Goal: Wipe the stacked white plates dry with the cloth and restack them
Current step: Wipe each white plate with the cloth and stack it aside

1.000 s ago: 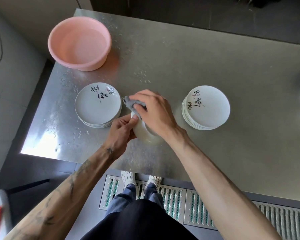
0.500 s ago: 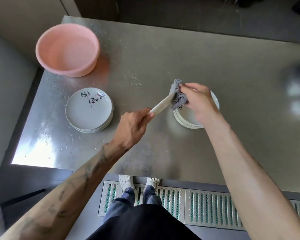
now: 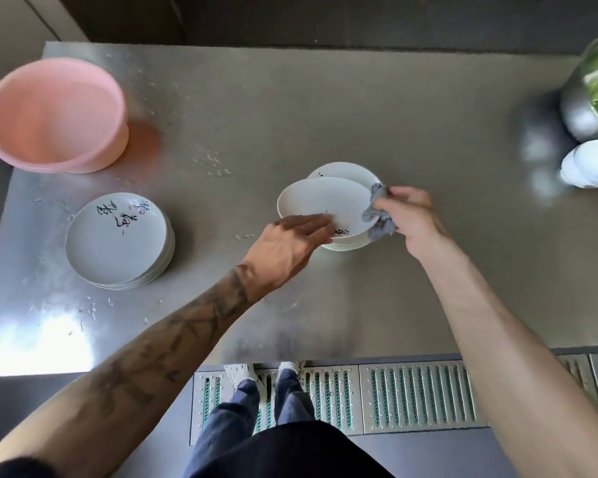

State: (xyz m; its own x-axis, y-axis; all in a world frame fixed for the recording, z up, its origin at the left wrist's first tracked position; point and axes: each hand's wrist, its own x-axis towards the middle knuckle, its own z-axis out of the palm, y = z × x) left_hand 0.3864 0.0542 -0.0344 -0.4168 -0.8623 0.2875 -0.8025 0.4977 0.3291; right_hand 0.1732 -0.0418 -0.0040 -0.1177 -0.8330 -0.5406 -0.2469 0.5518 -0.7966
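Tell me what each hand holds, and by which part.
Left hand holds the top plate by its near rim; right hand grips the bunched grey cloth against the plate's right edge.

Steel bowl (image 3: 580, 108) blurred, half off frame; right stack (image 3: 349, 171) mostly beneath held plate (image 3: 321, 201).
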